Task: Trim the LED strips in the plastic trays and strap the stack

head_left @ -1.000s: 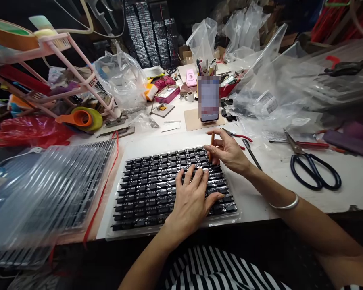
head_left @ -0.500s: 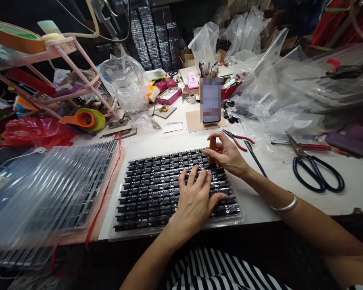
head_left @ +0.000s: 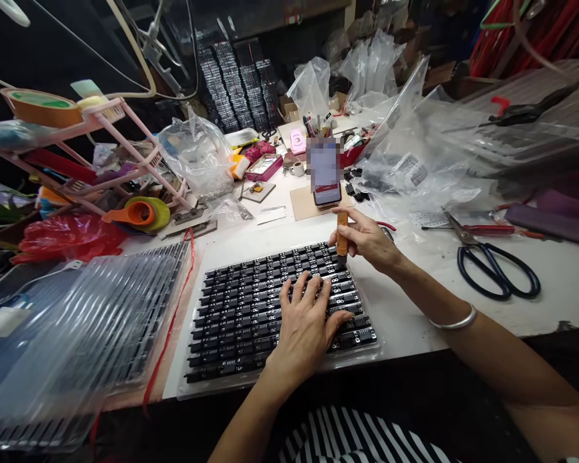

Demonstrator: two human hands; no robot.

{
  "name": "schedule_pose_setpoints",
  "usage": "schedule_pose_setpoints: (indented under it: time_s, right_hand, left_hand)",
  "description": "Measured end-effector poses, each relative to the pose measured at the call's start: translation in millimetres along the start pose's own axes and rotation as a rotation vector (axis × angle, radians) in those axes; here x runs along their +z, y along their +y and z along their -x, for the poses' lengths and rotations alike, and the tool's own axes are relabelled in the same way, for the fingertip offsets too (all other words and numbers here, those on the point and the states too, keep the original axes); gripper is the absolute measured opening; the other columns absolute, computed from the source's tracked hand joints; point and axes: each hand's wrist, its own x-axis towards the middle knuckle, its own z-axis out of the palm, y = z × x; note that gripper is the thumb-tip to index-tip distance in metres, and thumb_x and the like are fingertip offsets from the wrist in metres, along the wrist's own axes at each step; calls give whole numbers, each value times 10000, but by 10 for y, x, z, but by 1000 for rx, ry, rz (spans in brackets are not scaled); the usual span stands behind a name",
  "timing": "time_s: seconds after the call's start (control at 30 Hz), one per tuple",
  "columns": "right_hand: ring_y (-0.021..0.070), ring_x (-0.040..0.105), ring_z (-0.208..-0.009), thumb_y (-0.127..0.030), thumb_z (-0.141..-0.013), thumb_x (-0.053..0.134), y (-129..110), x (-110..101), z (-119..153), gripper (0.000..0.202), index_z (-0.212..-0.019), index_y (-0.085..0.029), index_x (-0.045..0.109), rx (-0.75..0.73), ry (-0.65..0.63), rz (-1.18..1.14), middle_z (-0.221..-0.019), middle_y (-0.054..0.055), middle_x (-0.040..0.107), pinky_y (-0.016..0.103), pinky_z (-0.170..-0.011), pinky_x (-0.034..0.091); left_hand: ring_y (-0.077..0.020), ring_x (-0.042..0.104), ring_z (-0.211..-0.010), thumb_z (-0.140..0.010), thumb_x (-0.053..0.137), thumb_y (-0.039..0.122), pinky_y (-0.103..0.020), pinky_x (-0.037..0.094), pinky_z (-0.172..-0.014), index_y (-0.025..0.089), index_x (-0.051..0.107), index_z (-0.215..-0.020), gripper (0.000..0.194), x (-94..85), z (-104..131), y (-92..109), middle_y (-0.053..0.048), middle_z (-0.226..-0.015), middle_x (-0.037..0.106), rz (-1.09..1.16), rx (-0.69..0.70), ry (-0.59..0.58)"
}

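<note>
Rows of small black circuit boards (head_left: 231, 302) with chips and white print lie in a clear plastic tray (head_left: 207, 390). My left hand (head_left: 303, 318) rests palm down across the boards, fingers spread and thumb out to the right. Between the thumb and fingers of my right hand (head_left: 369, 239) is an upright tool with an orange-brown handle (head_left: 341, 235). Its dark lower end reaches the boards near the tray's upper right edge; whether it touches them I cannot tell.
A phone (head_left: 325, 170) stands behind the tray. Scissors (head_left: 499, 267) lie on the right. On the left are clear ribbed plastic trays (head_left: 87, 321), a red cord (head_left: 171, 321) and a pink rack (head_left: 125, 141). Clear plastic bags (head_left: 415, 154) crowd the back right.
My right hand has shifted slightly right with the tool, and more of the handle and its dark end now show. My left hand stays on the boards. The whole view has moved a little.
</note>
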Motion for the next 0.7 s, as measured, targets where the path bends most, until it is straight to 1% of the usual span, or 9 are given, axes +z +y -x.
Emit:
schedule_pose_setpoints:
  time_s: [0.17, 0.4, 0.47, 0.6, 0.7]
  right_hand:
    - [89, 522, -507, -329, -843, 497, 60, 51, 22, 413, -1211, -160, 418, -3, -85, 24, -722, 13, 641, 187, -398, 402]
    - [101, 540, -492, -277, -841, 484, 88, 80, 33, 337, -1158, -173, 434, 26, -104, 98, -713, 10, 647, 198, -389, 433]
    - [91, 526, -455, -274, -841, 485, 92, 75, 29, 317, -1137, -171, 438, 50, -113, 84, -707, 10, 651, 192, -374, 415]
    - [72, 490, -386, -288, -838, 493, 100, 62, 19, 285, -1092, -170, 444, 95, -143, 50, -700, 12, 659, 179, -337, 342]
    - [73, 487, -379, -312, -828, 518, 91, 66, 22, 314, -1097, -167, 444, 89, -138, 59, -681, 6, 654, 177, -332, 321]
  left_hand:
    - [-306, 435, -1248, -920, 416, 491, -548, 329, -1023, 156, 528, -1253, 485, -2, -4, 6, -111, -1265, 571, -15, -5, 3]
    - [-296, 439, -1245, -918, 429, 485, -534, 324, -1028, 158, 530, -1247, 475, 6, -10, 11, -109, -1256, 579, -34, -6, 2]
    - [-293, 440, -1243, -918, 430, 486, -536, 318, -1032, 156, 532, -1242, 473, 4, -16, 10, -104, -1251, 584, -40, -4, -8]
    - [-299, 434, -1251, -918, 408, 508, -563, 291, -1041, 156, 544, -1213, 479, -14, -47, 18, -98, -1224, 602, -40, -17, -55]
    - [-301, 415, -1275, -916, 396, 526, -580, 268, -1055, 162, 539, -1216, 493, -44, -64, 49, -94, -1225, 600, -30, -25, -97]
